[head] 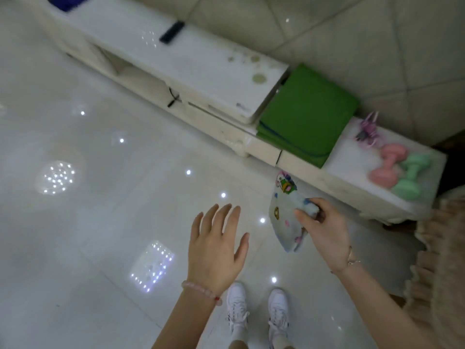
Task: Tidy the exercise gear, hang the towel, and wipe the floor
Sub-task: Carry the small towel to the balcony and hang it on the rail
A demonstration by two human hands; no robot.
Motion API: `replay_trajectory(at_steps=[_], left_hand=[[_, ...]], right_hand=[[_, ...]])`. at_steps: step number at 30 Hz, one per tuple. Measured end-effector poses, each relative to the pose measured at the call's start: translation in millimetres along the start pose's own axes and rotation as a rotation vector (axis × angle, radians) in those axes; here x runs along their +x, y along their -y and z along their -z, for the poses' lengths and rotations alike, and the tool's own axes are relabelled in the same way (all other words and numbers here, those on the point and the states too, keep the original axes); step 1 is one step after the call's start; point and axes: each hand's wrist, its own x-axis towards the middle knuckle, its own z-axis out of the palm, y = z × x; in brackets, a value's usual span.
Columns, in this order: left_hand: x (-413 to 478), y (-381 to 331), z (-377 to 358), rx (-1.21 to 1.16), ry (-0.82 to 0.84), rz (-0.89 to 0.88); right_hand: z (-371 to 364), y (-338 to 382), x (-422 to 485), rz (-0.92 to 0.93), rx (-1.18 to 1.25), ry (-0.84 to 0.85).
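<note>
There was one pink dumbbell (385,163), one green dumbbell (411,176), one green mat (307,114), one cloth (284,217), one black remote (171,32) and two white shoes (236,308) (278,313).

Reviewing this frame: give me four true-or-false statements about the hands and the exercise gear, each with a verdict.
1. The right hand grips a small white cartoon-print cloth. True.
2. The left hand also grips the cloth. False: it is open with fingers spread, holding nothing.
3. The pink dumbbell and mint-green dumbbell lie on the floor. False: they lie side by side on the low white cabinet.
4. The folded green mat rests on the cabinet. True.
</note>
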Motion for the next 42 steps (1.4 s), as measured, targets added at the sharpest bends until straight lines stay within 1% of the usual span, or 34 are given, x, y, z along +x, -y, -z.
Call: replay_trajectory(at_steps=[5,11,19,24,29,34,38,42], left_hand=[[-12.1,-37.2,88.1,0.023,-0.071,-0.017],[-19.2,-73.7,154.5,0.054,-0.132,-0.050],[-10.5,-116.6,195.5,0.100,-0.237,-0.132],[-0.2,-149.7,197.0,0.043,-0.268,-0.184],[16.1,-190.0,185.2,-0.038,-0.234,-0.304],[48.6,-229.8,180.5,-0.114,-0.220,-0.491],[72.8,-252.3,178.5,-0.163,-0.214,-0.694],[96.4,-267.4,177.7,-0.273,-0.202,-0.910]], right_hand=[[47.0,69.8,-52.2,0.060,0.075,0.018],[89.2,118.4,-90.3,0.106,0.085,0.027],[132.5,142.2,-114.3,0.177,0.094,-0.025],[168.7,150.4,-115.7,0.195,0.112,-0.090],[212.0,151.4,-122.8,0.209,0.139,-0.238],[258.2,154.1,-145.5,0.210,0.213,-0.399],[282.4,152.6,-172.3,0.171,0.237,-0.587],[282.5,152.7,-203.1,0.132,0.289,-0.824]])
